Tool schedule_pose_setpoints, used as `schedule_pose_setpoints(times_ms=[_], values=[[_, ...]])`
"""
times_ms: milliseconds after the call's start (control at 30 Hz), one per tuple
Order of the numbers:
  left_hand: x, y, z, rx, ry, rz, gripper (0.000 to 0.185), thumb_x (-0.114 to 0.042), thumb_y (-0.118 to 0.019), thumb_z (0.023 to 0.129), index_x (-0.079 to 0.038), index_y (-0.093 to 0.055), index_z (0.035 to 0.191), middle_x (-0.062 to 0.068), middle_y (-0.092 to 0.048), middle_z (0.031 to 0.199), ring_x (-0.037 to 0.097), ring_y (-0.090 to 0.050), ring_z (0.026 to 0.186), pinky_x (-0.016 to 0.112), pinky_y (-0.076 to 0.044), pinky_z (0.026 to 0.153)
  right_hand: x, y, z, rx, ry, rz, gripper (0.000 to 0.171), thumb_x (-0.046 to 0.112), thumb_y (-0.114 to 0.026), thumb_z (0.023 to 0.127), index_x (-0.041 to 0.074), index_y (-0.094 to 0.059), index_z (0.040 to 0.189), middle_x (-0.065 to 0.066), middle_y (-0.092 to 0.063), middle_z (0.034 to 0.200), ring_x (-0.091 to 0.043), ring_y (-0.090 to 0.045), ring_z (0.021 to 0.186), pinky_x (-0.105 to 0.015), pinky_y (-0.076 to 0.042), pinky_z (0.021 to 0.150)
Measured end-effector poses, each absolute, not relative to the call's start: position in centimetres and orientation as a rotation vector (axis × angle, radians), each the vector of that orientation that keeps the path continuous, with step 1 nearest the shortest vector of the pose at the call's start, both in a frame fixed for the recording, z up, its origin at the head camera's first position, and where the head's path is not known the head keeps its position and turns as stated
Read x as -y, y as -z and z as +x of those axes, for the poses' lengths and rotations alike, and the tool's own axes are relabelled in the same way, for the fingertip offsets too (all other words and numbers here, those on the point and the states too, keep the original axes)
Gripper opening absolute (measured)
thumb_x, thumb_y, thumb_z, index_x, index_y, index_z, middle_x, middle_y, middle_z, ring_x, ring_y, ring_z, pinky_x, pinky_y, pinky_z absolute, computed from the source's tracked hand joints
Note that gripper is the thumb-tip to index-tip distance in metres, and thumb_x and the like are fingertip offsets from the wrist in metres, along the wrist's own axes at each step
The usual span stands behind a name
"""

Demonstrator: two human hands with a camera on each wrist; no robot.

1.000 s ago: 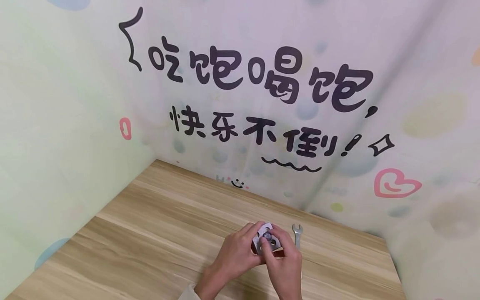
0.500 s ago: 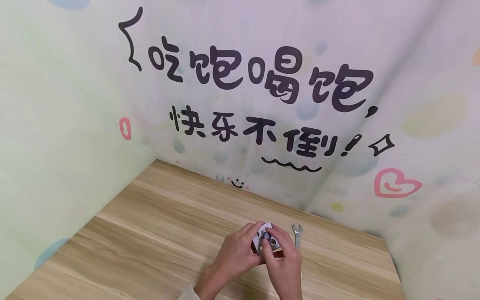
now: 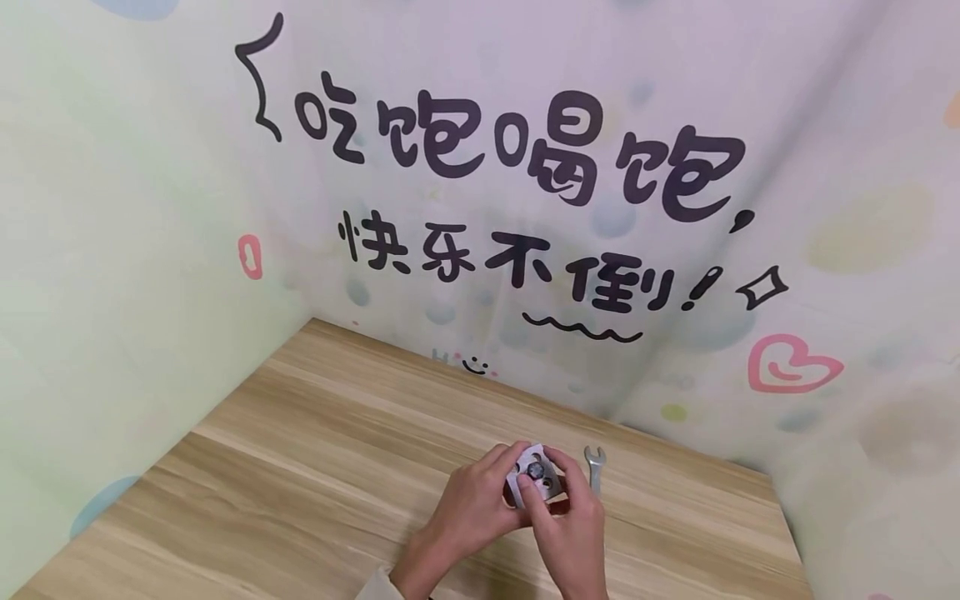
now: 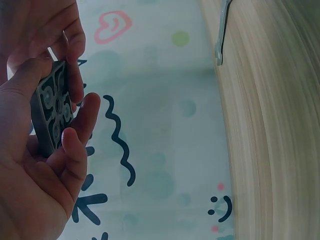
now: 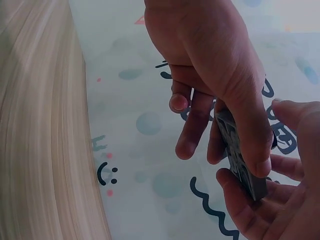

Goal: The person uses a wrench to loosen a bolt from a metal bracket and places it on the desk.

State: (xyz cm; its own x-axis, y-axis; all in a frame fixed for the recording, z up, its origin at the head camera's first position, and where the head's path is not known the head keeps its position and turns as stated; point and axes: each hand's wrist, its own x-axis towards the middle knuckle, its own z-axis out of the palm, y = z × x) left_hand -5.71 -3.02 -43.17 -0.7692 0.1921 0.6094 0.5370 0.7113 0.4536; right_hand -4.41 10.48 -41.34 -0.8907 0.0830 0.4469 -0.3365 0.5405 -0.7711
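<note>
A square grey metal block [image 3: 549, 493] with several round holes is held up above the table between both hands. A dark bolt head [image 3: 535, 471] sits at the middle of its upper face. My left hand [image 3: 472, 504] grips the block's left side, thumb along one edge and fingers beneath. On the other side my right hand [image 3: 572, 521] holds the block, its thumb on the upper face next to the bolt head and its fingers at the far right edge. The left wrist view shows the block's recessed underside [image 4: 54, 107].
An open-end wrench [image 3: 595, 468] lies on the wood-grain table [image 3: 315, 467], just beyond my right hand, which hides its lower part. Printed fabric walls [image 3: 450, 50] stand along the table's back and sides.
My right thumb has slid off the bolt head towards its lower left, so more of the head shows. The right fingers shift slightly. My left hand and the wrench stay in place.
</note>
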Motion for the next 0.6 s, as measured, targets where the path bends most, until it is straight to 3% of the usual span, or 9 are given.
schedule_pose_setpoints(times_ms=[100, 367, 600], values=[[2.96, 43.15, -5.74, 2.381, 0.853, -0.558, 0.069, -0.036, -0.085, 0.068, -0.013, -0.061, 0.127, -0.004, -0.067, 0.106, 0.008, -0.063, 0.076, 0.021, -0.049, 0.062, -10.31, 41.28, -4.41, 2.356, -1.323, 0.144, 0.039, 0.014, -0.082, 0.08, 0.011, -0.065, 0.115, -0.003, -0.07, 0.112, -0.005, -0.061, 0.073, -0.023, -0.051, 0.058], [2.86, 43.02, -5.6, 2.402, 0.874, -0.559, 0.068, -0.036, -0.084, 0.069, -0.013, -0.06, 0.128, -0.004, -0.067, 0.106, 0.007, -0.061, 0.075, 0.019, -0.048, 0.061, -10.17, 41.57, -4.62, 2.277, -1.293, 0.154, 0.029, 0.009, -0.083, 0.078, 0.011, -0.054, 0.081, -0.006, -0.072, 0.114, -0.005, -0.064, 0.081, -0.024, -0.05, 0.054], [2.8, 43.0, -5.58, 2.402, 0.873, -0.558, 0.068, -0.035, -0.084, 0.068, -0.012, -0.06, 0.129, -0.003, -0.067, 0.106, 0.006, -0.061, 0.074, 0.018, -0.048, 0.061, -10.26, 41.87, -4.82, 2.222, -1.249, 0.224, 0.027, 0.004, -0.081, 0.078, 0.011, -0.055, 0.078, -0.006, -0.073, 0.112, -0.004, -0.062, 0.076, -0.019, -0.048, 0.052]])
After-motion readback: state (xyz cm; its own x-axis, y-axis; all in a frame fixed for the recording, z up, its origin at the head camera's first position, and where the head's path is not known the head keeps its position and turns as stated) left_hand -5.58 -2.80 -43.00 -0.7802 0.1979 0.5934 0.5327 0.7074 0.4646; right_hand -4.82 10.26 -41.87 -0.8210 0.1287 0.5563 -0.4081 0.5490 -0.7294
